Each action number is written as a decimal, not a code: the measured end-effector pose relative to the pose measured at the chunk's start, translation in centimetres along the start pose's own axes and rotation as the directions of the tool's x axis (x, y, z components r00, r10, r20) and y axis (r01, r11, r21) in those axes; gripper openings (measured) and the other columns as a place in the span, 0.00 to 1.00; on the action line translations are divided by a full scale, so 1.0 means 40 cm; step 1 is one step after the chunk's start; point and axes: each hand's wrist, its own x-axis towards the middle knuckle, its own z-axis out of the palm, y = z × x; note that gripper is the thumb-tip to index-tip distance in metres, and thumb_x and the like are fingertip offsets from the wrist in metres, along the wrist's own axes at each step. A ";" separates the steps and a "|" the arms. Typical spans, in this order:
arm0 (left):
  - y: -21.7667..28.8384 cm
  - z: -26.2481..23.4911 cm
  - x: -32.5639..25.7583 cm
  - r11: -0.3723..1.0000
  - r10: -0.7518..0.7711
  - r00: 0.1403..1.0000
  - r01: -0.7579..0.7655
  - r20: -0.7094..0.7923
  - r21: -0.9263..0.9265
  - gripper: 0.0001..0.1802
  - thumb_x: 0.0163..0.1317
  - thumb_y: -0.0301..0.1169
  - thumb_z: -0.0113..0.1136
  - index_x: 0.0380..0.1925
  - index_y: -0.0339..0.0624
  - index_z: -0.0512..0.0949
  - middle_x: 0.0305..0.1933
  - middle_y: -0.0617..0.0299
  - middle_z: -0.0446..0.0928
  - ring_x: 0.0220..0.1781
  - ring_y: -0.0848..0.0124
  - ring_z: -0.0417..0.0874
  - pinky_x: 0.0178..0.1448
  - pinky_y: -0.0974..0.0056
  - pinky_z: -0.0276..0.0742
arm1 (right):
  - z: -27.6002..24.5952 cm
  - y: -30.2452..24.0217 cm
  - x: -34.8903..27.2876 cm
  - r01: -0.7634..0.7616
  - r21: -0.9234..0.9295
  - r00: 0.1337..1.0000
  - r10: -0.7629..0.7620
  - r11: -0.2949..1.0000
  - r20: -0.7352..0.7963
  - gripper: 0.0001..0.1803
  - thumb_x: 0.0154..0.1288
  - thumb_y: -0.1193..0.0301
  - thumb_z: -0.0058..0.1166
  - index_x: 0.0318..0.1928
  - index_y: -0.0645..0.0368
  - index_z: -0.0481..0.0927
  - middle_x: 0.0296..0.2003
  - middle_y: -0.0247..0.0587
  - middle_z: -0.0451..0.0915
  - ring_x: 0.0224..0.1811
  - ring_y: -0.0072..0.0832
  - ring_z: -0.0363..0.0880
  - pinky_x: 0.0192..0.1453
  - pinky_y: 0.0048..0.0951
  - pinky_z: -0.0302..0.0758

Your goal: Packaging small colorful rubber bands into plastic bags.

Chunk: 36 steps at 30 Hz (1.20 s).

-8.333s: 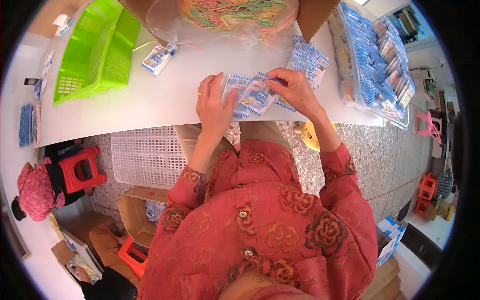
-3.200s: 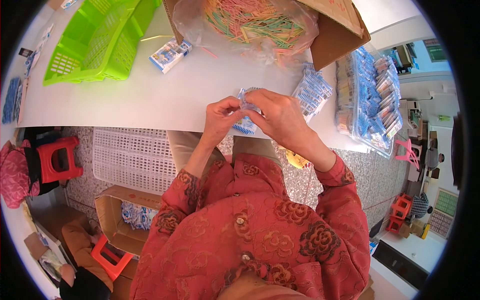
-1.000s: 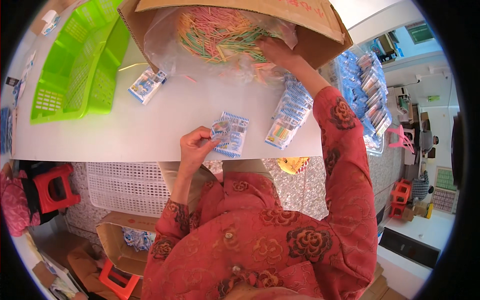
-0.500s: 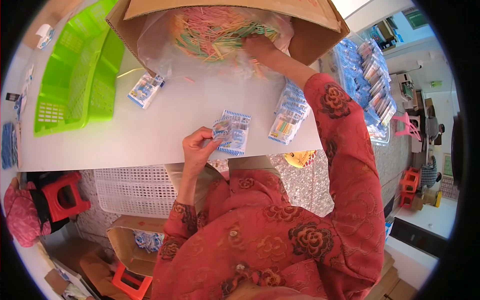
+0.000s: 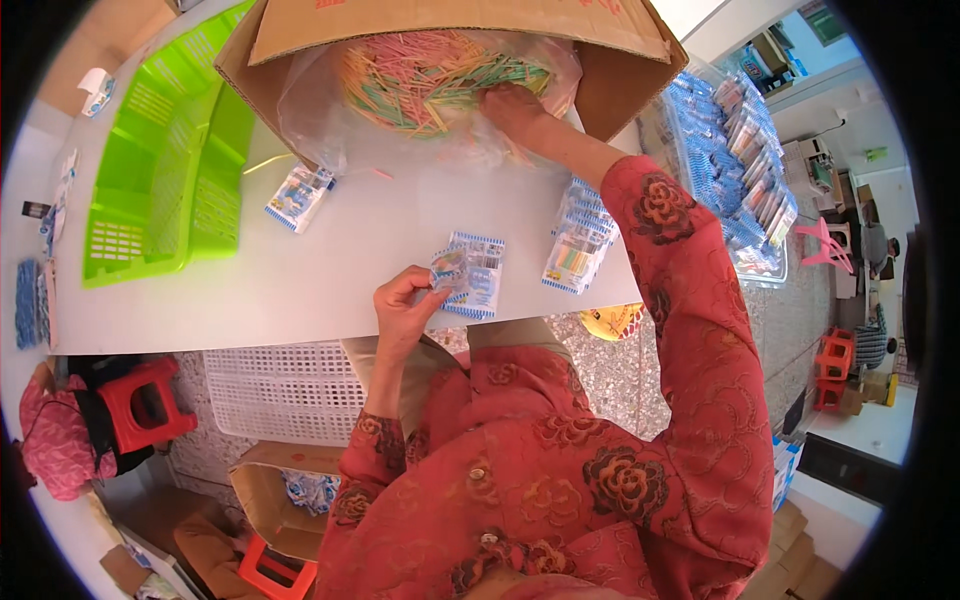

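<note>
My left hand (image 5: 406, 306) is closed in a pinch on the clear, lifted edge of a small blue-and-white plastic packet (image 5: 486, 270) near the table's front edge. Further up, my right hand (image 5: 514, 112) reaches into a clear plastic bag in the open cardboard box (image 5: 400, 32). Its fingers curl in among thin pink, yellow and green sticks (image 5: 420, 85), and the fingertips are partly hidden there. Right of the held packet lies a stack of similar packets (image 5: 580, 245), partly beneath my right forearm. Another packet (image 5: 299, 197) rests to the left, by the box.
A bright green plastic basket (image 5: 165, 160) stands at the table's left. Beyond my right arm is a clear bin heaped with filled packets (image 5: 735, 165). Below the table edge are a white perforated crate (image 5: 285, 390), a red stool (image 5: 150, 405) and a small carton (image 5: 285, 495).
The whole view has shifted slightly, so the table sits lower in it. My right hand stays among the sticks with its fingers drawn in a little more. My left hand keeps its pinch on the packet.
</note>
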 end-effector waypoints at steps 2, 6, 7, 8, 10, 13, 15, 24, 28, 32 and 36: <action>0.000 -0.002 -0.002 1.000 -0.001 1.000 0.001 0.003 0.010 0.06 0.51 0.13 0.61 0.30 0.30 0.79 0.33 0.61 0.79 0.36 0.77 0.76 0.43 0.72 0.72 | -0.007 -0.006 0.003 -0.021 0.021 1.000 0.021 1.000 -0.011 0.11 0.57 0.76 0.51 0.41 0.63 0.78 0.36 0.43 0.83 0.43 0.34 0.82 0.47 0.31 0.78; 0.002 -0.002 0.001 1.000 -0.005 1.000 0.005 0.005 0.029 0.05 0.51 0.13 0.62 0.29 0.30 0.79 0.33 0.61 0.79 0.36 0.77 0.76 0.43 0.72 0.72 | 0.008 -0.001 0.000 -0.021 0.033 0.995 0.024 0.999 -0.092 0.11 0.57 0.77 0.49 0.40 0.63 0.78 0.35 0.44 0.83 0.42 0.37 0.82 0.45 0.34 0.79; 0.004 -0.001 0.000 1.000 -0.005 1.000 0.005 0.008 0.031 0.05 0.51 0.13 0.62 0.29 0.30 0.79 0.33 0.61 0.79 0.36 0.77 0.76 0.43 0.72 0.72 | 0.015 0.005 -0.002 -0.023 0.034 0.995 0.027 0.999 -0.093 0.11 0.57 0.77 0.49 0.40 0.63 0.78 0.35 0.44 0.83 0.42 0.37 0.82 0.45 0.34 0.79; 0.006 0.000 0.000 1.000 -0.016 1.000 0.016 -0.003 0.022 0.05 0.52 0.13 0.61 0.29 0.30 0.79 0.33 0.62 0.79 0.36 0.77 0.76 0.43 0.72 0.72 | 0.019 0.012 -0.003 -0.017 0.101 0.991 0.030 0.995 -0.129 0.11 0.56 0.77 0.49 0.40 0.63 0.78 0.34 0.46 0.82 0.41 0.39 0.82 0.45 0.36 0.79; 0.011 0.007 0.003 1.000 -0.025 1.000 0.025 -0.015 0.014 0.05 0.52 0.13 0.61 0.29 0.30 0.79 0.33 0.62 0.78 0.36 0.78 0.76 0.43 0.72 0.72 | 0.027 0.028 -0.007 -0.007 0.168 0.986 0.035 0.986 -0.165 0.11 0.56 0.77 0.49 0.40 0.64 0.78 0.34 0.47 0.82 0.41 0.40 0.82 0.44 0.37 0.79; 0.018 0.012 0.003 0.999 0.004 1.000 -0.004 -0.019 0.036 0.05 0.52 0.12 0.60 0.27 0.31 0.77 0.30 0.68 0.72 0.30 0.83 0.67 0.33 0.76 0.63 | 0.021 0.045 -0.015 -0.071 0.188 0.994 0.087 0.980 -0.073 0.11 0.54 0.78 0.49 0.39 0.63 0.78 0.35 0.51 0.81 0.41 0.42 0.81 0.44 0.39 0.79; 0.018 0.013 0.003 0.999 -0.004 1.000 0.004 -0.008 0.032 0.06 0.52 0.12 0.60 0.27 0.31 0.77 0.30 0.68 0.72 0.31 0.82 0.68 0.33 0.76 0.63 | 0.032 0.068 -0.017 -0.087 0.232 0.981 0.124 0.969 -0.150 0.10 0.54 0.78 0.48 0.38 0.63 0.79 0.36 0.54 0.81 0.42 0.42 0.81 0.45 0.39 0.78; 0.019 0.020 0.002 0.999 -0.005 1.000 0.005 -0.002 0.047 0.05 0.52 0.12 0.60 0.27 0.32 0.77 0.30 0.67 0.73 0.32 0.82 0.70 0.36 0.76 0.66 | 0.039 0.171 -0.040 -0.131 0.633 0.897 0.364 0.763 -0.253 0.16 0.57 0.68 0.53 0.46 0.61 0.79 0.33 0.53 0.81 0.36 0.39 0.82 0.40 0.37 0.78; 0.021 0.011 0.001 0.997 -0.010 1.000 0.011 -0.023 0.081 0.05 0.52 0.13 0.60 0.28 0.32 0.77 0.31 0.67 0.74 0.34 0.81 0.72 0.38 0.75 0.68 | -0.044 0.084 -0.106 -0.031 0.999 0.944 0.329 0.044 0.014 0.16 0.56 0.64 0.59 0.43 0.60 0.80 0.29 0.45 0.81 0.29 0.27 0.82 0.34 0.32 0.77; 0.012 0.012 0.004 0.999 0.017 1.000 -0.016 -0.015 0.048 0.04 0.52 0.14 0.62 0.28 0.30 0.78 0.31 0.65 0.77 0.34 0.81 0.74 0.39 0.75 0.71 | -0.018 -0.044 -0.170 -0.151 0.987 0.954 0.270 0.056 0.131 0.10 0.57 0.68 0.60 0.38 0.59 0.81 0.25 0.32 0.79 0.25 0.15 0.74 0.30 0.24 0.73; 0.016 0.013 0.004 0.998 -0.004 1.000 0.006 -0.022 0.069 0.05 0.52 0.14 0.63 0.28 0.31 0.77 0.31 0.66 0.77 0.33 0.82 0.74 0.39 0.75 0.71 | 0.038 -0.168 -0.202 -0.035 0.970 0.968 0.249 0.240 -0.026 0.06 0.58 0.73 0.58 0.36 0.61 0.80 0.26 0.27 0.78 0.26 0.16 0.72 0.31 0.21 0.71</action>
